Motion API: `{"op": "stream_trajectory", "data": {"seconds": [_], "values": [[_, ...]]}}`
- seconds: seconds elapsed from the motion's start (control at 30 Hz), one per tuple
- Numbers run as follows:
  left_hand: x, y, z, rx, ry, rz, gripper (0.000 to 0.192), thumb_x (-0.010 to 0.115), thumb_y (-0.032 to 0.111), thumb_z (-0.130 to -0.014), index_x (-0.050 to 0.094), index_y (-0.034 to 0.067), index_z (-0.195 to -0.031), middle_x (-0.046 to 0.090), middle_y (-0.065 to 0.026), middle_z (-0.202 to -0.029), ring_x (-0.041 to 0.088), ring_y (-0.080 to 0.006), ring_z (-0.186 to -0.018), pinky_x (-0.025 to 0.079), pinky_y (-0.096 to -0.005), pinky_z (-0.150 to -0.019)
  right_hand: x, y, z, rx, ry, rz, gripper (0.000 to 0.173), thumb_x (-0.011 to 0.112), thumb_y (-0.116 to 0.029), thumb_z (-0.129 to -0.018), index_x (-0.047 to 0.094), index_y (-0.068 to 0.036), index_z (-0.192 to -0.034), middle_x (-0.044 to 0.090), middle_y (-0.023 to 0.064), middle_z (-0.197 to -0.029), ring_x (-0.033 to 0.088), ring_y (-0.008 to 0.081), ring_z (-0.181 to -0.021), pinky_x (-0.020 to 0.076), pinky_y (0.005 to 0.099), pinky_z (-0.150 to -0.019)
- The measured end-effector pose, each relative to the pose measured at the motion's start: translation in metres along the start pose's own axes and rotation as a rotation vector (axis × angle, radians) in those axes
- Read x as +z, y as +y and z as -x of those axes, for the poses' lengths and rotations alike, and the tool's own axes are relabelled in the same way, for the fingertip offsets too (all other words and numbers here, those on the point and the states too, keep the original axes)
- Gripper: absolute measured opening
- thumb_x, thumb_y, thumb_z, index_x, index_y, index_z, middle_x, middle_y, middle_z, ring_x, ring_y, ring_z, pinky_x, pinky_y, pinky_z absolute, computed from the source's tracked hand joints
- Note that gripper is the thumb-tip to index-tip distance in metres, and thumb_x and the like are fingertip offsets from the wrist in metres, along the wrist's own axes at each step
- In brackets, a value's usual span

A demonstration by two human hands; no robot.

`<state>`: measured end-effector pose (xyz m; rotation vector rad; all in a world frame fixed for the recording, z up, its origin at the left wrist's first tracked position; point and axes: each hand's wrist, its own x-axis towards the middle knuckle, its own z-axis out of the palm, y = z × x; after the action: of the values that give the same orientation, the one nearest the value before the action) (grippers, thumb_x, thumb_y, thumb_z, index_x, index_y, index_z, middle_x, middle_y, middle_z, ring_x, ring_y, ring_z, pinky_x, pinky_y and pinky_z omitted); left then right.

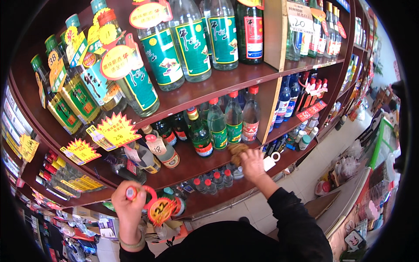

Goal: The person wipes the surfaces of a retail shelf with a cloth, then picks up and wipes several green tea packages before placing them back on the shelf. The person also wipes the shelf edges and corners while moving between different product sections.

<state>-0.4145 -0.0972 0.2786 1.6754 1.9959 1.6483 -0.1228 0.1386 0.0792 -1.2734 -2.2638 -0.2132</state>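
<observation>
My left hand (129,201) is closed around the neck of a bottle with a red cap (131,193). A red and yellow price tag (160,209) hangs beside that hand by its ring. Most of the held bottle is hidden behind the fingers. A crumpled brown cloth (238,152) is under the fingers of my right hand (253,163), at the front of the middle wooden shelf (190,167). Just behind the cloth stand clear bottles with red caps (233,121) and a dark green bottle (199,134).
Large green-labelled bottles (193,46) line the upper shelf (209,88), some wearing cardboard tags. Star-shaped price cards (113,131) jut from its edge. Small red-capped bottles (209,186) stand lower down. A white tag (271,162) hangs right of my right hand. Goods line the tiled floor (301,183).
</observation>
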Motion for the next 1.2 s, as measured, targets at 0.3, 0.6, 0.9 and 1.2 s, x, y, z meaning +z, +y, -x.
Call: {"op": "stream_trajectory", "data": {"seconds": [0.3,0.6,0.9,1.2], "values": [[0.078,0.002,-0.081,0.074,-0.075,0.024,0.018,0.073,0.014,-0.082,0.063,0.001,-0.091,0.063,-0.0026,-0.074,0.057,-0.007,-0.069,0.048,-0.0246,-0.065,-0.031,0.049,0.052,0.267,-0.059,-0.633,0.01,0.051,-0.007,-0.09,0.055,-0.001,-0.097,0.057,0.0214,-0.089,0.058,0.041,-0.084,0.0474,0.0456,-0.072],[0.115,-0.037,-0.136,0.06,-0.224,-0.23,0.035,0.068,0.026,-0.089,0.059,0.001,-0.11,0.066,-0.011,-0.089,0.062,-0.0188,-0.076,0.051,-0.0324,-0.066,-0.071,0.037,0.117,0.295,-0.165,-0.73,0.015,0.054,-0.008,-0.087,0.059,-0.002,-0.1,0.061,0.018,-0.094,0.06,0.0395,-0.087,0.05,0.044,-0.075],[0.134,-0.043,-0.169,-0.136,-0.409,-0.275,0.032,0.064,0.022,-0.093,0.056,0.001,-0.116,0.062,-0.0088,-0.102,0.057,-0.0158,-0.09,0.048,-0.0314,-0.08,-0.096,0.042,0.132,0.358,-0.147,-0.661,0.014,0.055,-0.009,-0.087,0.059,-0.003,-0.099,0.061,0.0159,-0.096,0.061,0.0383,-0.088,0.0503,0.0429,-0.075],[0.124,-0.056,-0.183,-0.267,-0.59,-0.132,0.039,0.056,0.026,-0.099,0.049,0.001,-0.127,0.059,-0.0059,-0.11,0.054,-0.0149,-0.102,0.045,-0.0293,-0.089,-0.096,0.041,0.131,0.324,-0.162,-0.648,0.016,0.054,-0.009,-0.087,0.059,-0.002,-0.101,0.06,0.0185,-0.092,0.06,0.0401,-0.086,0.0499,0.0438,-0.074]]}}
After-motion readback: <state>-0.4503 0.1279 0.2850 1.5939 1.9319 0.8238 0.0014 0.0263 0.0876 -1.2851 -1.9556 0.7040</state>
